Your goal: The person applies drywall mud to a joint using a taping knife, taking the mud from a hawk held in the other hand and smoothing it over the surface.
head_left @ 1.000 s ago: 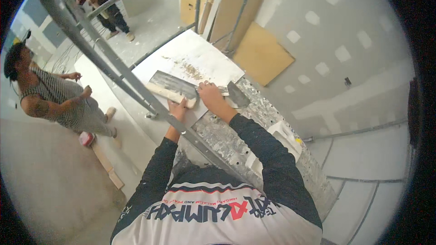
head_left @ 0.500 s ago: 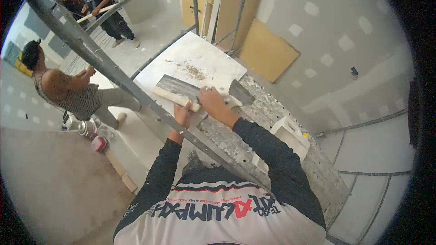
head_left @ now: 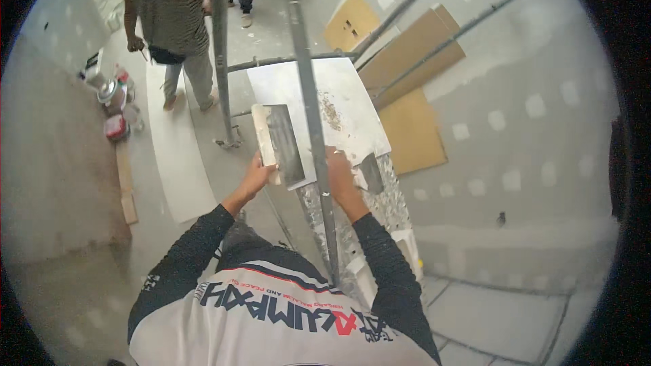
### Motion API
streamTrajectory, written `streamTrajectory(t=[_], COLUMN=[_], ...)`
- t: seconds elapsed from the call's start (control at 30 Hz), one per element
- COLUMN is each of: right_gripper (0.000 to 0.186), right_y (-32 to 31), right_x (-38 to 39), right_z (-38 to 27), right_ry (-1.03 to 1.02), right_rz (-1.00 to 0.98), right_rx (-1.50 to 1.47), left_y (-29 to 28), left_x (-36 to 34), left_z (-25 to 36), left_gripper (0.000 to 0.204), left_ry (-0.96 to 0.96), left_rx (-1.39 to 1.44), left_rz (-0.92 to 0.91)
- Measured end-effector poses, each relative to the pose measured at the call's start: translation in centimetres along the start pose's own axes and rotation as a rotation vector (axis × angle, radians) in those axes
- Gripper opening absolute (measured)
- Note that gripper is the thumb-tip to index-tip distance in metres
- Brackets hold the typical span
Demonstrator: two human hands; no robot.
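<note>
My left hand (head_left: 256, 176) is closed around the lower end of a wide plastering blade (head_left: 283, 142), which has a grey metal face and a cream, wood-like back strip. The blade is held up at the left edge of a white board (head_left: 271, 81). My right hand (head_left: 344, 179) is closed on a putty knife (head_left: 370, 172) with a grey blade and whitish compound near its handle. A slanting scaffold tube (head_left: 308, 88) partly hides the right hand. Brown crumbs (head_left: 330, 111) lie on the board.
Under the board runs a speckled scaffold plank (head_left: 390, 196) with a white tub (head_left: 405, 247) on it. Scaffold rails (head_left: 220, 54) frame the left and far sides. Below, a person (head_left: 173, 13) stands on the floor near buckets (head_left: 112, 95). Patched drywall (head_left: 502, 149) rises at the right.
My view has turned. The wide blade has swung from lying across the board to pointing away from me, farther left. My hands have moved apart; the person below has turned away.
</note>
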State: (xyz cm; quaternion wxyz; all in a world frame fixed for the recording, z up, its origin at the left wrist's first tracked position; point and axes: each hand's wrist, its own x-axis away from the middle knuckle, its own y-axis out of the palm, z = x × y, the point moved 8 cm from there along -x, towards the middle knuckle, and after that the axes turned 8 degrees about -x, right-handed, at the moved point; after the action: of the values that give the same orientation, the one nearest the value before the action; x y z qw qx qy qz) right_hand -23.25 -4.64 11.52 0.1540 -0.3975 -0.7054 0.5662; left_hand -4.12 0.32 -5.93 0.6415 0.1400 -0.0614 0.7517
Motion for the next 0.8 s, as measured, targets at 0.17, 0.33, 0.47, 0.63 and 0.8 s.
streamTrajectory(t=[0.17,0.33,0.47,0.63,0.8], right_gripper=[0.031,0.029,0.027,0.024,0.022], right_y=[4.9,6.0,6.2,6.2,6.2], right_x=[-0.1,-3.5,-7.2,-7.3,-7.8], right_z=[-0.4,-1.9,-0.8,-1.3,-1.8], right_ry=[-0.274,-0.217,-0.194,-0.189,-0.171], right_rz=[0.008,-0.124,-0.149,-0.179,-0.182], right_rx=[0.184,0.303,0.292,0.266,0.27], left_y=[0.6,0.1,0.7,0.5,0.5], left_x=[0.6,0.0,-0.1,0.6,0.6], left_z=[2.4,0.4,0.2,1.6,0.8], left_gripper=[0.059,0.061,0.062,0.06,0.064], left_ry=[-0.007,0.107,0.15,0.254,0.137], left_rx=[-0.237,-0.31,-0.224,-0.247,-0.172], left_rz=[0.02,0.288,0.276,0.354,0.288])
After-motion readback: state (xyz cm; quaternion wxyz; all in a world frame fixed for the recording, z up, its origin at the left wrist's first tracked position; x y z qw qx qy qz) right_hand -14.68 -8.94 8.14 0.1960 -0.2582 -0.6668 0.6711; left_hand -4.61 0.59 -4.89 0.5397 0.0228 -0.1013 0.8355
